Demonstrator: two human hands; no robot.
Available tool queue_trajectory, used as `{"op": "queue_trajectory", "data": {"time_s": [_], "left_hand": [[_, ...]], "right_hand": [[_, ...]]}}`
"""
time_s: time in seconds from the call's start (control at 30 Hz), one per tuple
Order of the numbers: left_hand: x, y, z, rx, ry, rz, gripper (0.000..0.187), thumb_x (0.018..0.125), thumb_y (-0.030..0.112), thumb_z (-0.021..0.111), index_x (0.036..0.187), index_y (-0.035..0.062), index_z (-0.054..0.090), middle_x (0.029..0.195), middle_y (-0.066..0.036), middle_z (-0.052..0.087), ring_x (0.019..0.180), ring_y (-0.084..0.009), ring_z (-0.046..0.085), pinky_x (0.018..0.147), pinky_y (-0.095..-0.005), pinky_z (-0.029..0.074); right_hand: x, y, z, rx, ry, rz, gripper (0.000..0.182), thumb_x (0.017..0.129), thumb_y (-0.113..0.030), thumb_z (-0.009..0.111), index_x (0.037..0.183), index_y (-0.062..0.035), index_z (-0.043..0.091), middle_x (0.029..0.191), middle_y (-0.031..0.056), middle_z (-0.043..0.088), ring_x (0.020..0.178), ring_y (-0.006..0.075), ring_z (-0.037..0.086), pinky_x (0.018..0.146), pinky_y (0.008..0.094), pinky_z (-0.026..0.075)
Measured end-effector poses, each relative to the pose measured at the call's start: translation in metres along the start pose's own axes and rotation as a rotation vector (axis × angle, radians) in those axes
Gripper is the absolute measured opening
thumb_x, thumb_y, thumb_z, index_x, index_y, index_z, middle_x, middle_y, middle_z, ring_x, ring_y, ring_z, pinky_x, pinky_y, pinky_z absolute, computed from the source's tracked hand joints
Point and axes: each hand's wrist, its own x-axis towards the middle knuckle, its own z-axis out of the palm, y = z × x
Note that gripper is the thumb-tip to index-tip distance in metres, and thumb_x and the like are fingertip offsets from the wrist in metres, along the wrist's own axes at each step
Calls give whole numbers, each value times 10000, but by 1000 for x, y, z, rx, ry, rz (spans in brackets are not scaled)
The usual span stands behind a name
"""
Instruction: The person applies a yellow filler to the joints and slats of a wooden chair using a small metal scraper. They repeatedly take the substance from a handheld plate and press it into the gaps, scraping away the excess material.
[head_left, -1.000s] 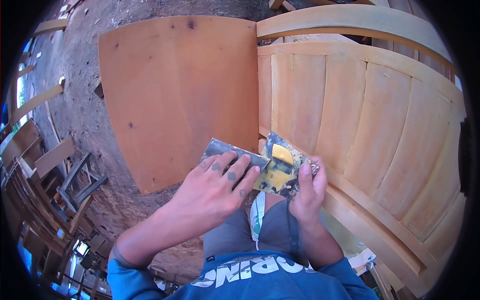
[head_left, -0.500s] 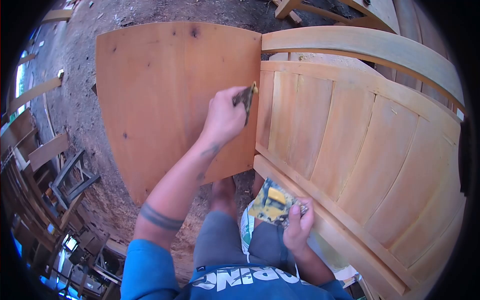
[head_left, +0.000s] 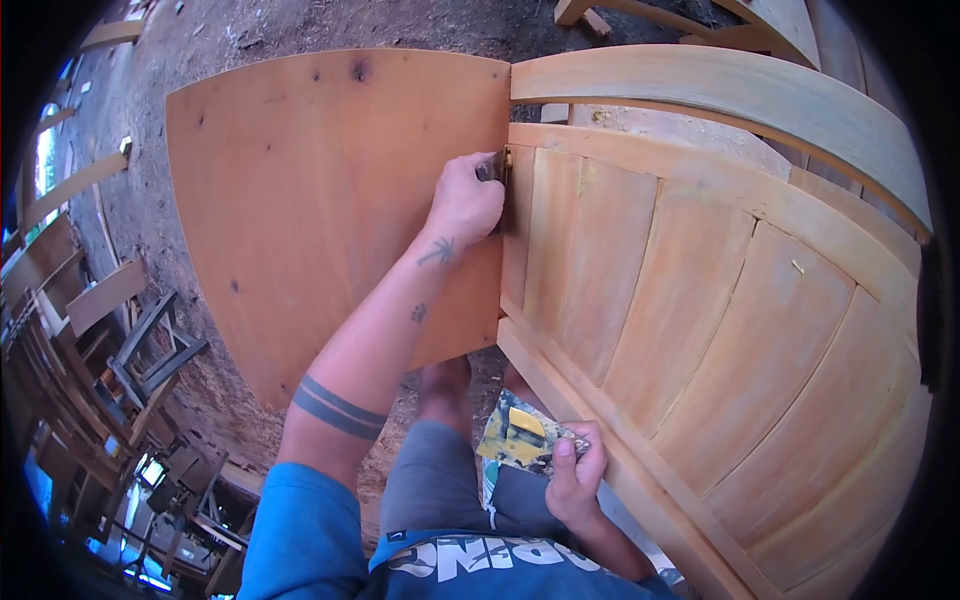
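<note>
My left hand is closed around a dark, stained putty knife, mostly hidden by the fingers. Its edge is at the corner where a smooth reddish-brown wooden board meets a paler slatted wooden panel. A dab of yellowish putty shows at that edge. Low in front of my body, my right hand grips a second, wider putty knife by its handle. Yellow putty and dark smears cover its blade.
A curved wooden rail runs above the slatted panel, and a straight lower rail passes near my right hand. Wooden frames and timber pieces lie at left on the dirt ground.
My left hand has brought its putty knife against the corner by the slatted panel. My right hand has shifted slightly left and down in view with its knife. The view has moved a little.
</note>
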Motion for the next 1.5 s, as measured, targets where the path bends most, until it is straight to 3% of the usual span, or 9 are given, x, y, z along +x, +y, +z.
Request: {"op": "queue_trajectory", "data": {"time_s": [0.17, 0.27, 0.3, 0.5, 0.6, 0.77, 1.03, 1.23, 1.5], "left_hand": [[-3, -14, 18, 249, 135, 318, 465, 742, -31, 445, 1169, -1, 626, 888, -144, 676, 840, -238, 639, 818, -330, 487], [-32, -12, -7, -180, -132, 101, 455, 734, -46, 445, 1148, -11, 632, 856, -122, 663, 836, -206, 619, 808, -319, 477], [-30, -19, -9, -159, -90, 224, 439, 739, -56, 438, 1131, -22, 631, 822, -98, 643, 770, -158, 585, 749, -286, 478], [-15, 7, -12, 32, -12, 32, 496, 751, -42, 445, 1210, 35, 619, 821, -48, 637, 726, -88, 569, 647, -235, 470], [9, -7, 1, 54, -26, 137, 472, 756, -9, 442, 1183, 53, 635, 741, -33, 607, 703, -121, 570, 651, -268, 479], [-5, -7, 37, 162, 241, 218, 408, 772, 33, 517, 1160, -85, 572, 1075, -233, 581, 1052, -372, 575, 907, -415, 447], [-24, -18, -9, 57, 44, 371, 530, 725, -84, 431, 1226, -21, 588, 972, -76, 662, 896, -126, 601, 789, -245, 479], [10, -2, -23, -268, -65, -74, 484, 751, -89, 447, 1187, 11, 630, 845, -38, 628, 700, -92, 574, 619, -241, 474], [16, 0, -9, -265, -111, -62, 505, 730, -94, 450, 1198, -5, 618, 891, -56, 655, 734, -111, 612, 655, -246, 511]], "right_hand": [[2, 4, -3, -18, 0, -34, 284, 974, -278, 503, 965, 6, 494, 805, 50, 562, 730, 82, 492, 661, 247, 420], [0, 13, 0, -23, 7, -63, 276, 968, -264, 514, 973, 12, 520, 783, 83, 607, 701, 114, 549, 639, 272, 448], [0, 10, 0, -25, -13, -45, 276, 968, -266, 514, 972, 10, 521, 783, 83, 608, 701, 115, 552, 641, 272, 450], [-2, 3, -2, -42, -24, -1, 290, 973, -288, 504, 959, 1, 480, 819, 42, 550, 737, 69, 474, 671, 238, 409], [-3, 8, -2, -4, 4, -2, 293, 973, -290, 505, 956, 1, 481, 814, 37, 545, 734, 69, 469, 665, 235, 402], [-4, 3, -5, 3, 11, -8, 289, 970, -287, 507, 945, -1, 480, 804, 29, 536, 725, 62, 454, 655, 230, 393], [-8, -6, -7, -44, 15, -29, 293, 969, -293, 510, 937, -4, 475, 782, 18, 523, 703, 55, 435, 632, 226, 380], [-6, -4, -9, -34, 45, -41, 322, 963, -317, 524, 932, 0, 473, 780, 21, 527, 709, 56, 441, 637, 225, 383], [-9, -3, -14, 48, 37, -12, 326, 960, -320, 529, 927, 0, 472, 775, 21, 527, 700, 55, 441, 634, 225, 381]]}}
